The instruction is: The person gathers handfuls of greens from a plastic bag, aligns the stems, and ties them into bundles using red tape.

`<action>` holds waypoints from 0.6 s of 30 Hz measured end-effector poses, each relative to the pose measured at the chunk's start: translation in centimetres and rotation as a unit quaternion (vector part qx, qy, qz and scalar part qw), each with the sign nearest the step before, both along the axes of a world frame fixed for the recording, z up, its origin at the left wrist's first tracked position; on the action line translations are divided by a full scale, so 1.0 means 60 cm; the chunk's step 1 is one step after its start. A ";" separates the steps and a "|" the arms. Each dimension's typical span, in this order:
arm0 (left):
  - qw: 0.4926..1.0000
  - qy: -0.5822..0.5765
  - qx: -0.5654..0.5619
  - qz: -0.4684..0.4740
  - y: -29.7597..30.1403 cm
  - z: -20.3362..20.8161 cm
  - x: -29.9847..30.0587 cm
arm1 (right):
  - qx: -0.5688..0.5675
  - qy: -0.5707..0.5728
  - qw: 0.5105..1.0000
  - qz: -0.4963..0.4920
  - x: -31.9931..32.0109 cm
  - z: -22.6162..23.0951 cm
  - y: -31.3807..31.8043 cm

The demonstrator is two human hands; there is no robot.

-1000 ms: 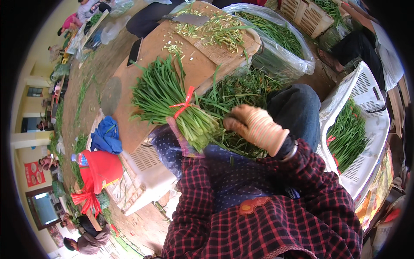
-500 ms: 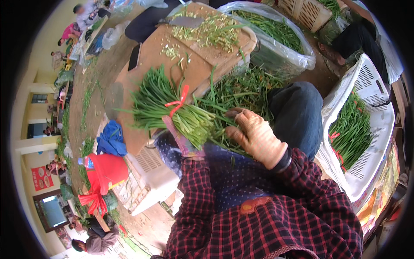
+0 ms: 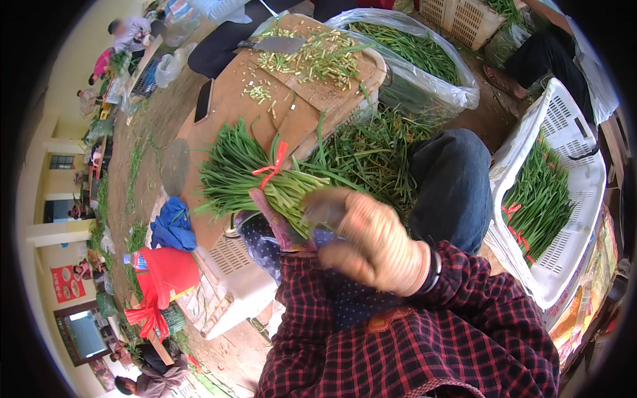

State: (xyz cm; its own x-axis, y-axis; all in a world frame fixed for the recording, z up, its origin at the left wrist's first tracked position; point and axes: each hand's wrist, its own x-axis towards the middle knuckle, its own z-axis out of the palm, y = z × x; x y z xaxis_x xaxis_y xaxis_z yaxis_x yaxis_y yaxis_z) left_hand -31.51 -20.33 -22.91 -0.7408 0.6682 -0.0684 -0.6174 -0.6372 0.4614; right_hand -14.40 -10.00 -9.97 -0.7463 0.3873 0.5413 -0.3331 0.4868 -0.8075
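Note:
A bunch of green chives (image 3: 232, 162) lies across my lap by the table, its leafy tips to the left and pale stem ends to the right. A red tie (image 3: 273, 167) wraps its middle. My left hand (image 3: 273, 217), in a pinkish glove, is closed around the bunch from below; most of its fingers are hidden underneath. At the stem ends hovers my right hand (image 3: 381, 245) in a pale orange glove. Its fingers are smeared by motion, so their grip and any contact with the stems cannot be made out.
Loose greens (image 3: 378, 152) are heaped beyond my knee. The wooden table (image 3: 225, 99) bears a cleaver (image 3: 282, 44), chopped stem ends and a phone (image 3: 204, 101). Tied bunches fill a white basket (image 3: 584, 192) at right. A red bag (image 3: 166, 272) stands left.
My right hand has moved left and slightly down, from beside the bunch to its stem ends. My left hand keeps its hold on the chives, nearly in place.

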 end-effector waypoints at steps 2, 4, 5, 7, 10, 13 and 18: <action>0.998 -0.025 0.050 -0.012 0.015 0.033 0.018 | 0.049 -0.026 0.998 0.033 -0.016 -0.024 -0.013; 0.987 0.043 -0.151 -0.039 0.023 0.050 0.009 | -0.046 -0.177 0.981 -0.071 -0.036 -0.118 -0.004; 0.987 0.012 -0.158 -0.039 0.019 0.048 0.017 | -0.052 -0.281 0.949 -0.136 -0.034 -0.131 0.004; 0.992 -0.012 -0.125 -0.026 0.001 0.033 0.008 | -0.132 -0.300 0.931 -0.161 -0.009 -0.133 0.005; 0.985 0.031 -0.170 -0.006 0.008 0.045 0.016 | -0.033 -0.101 0.992 -0.074 0.004 -0.040 -0.002; 0.991 -0.005 -0.125 -0.046 -0.019 0.009 -0.011 | 0.018 -0.017 0.998 0.062 -0.008 -0.016 -0.018; 0.990 0.002 -0.138 0.028 -0.002 0.059 -0.001 | -0.091 -0.338 0.928 -0.127 0.005 -0.162 0.003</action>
State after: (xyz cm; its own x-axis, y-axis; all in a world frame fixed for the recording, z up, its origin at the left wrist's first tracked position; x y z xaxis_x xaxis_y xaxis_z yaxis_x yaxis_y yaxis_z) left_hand -31.56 -20.43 -19.39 -0.7775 0.5816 -0.2392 -0.5814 -0.5197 0.6259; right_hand -14.11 -9.83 -19.68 -0.7634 0.6367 -0.1092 0.3866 0.3149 -0.8668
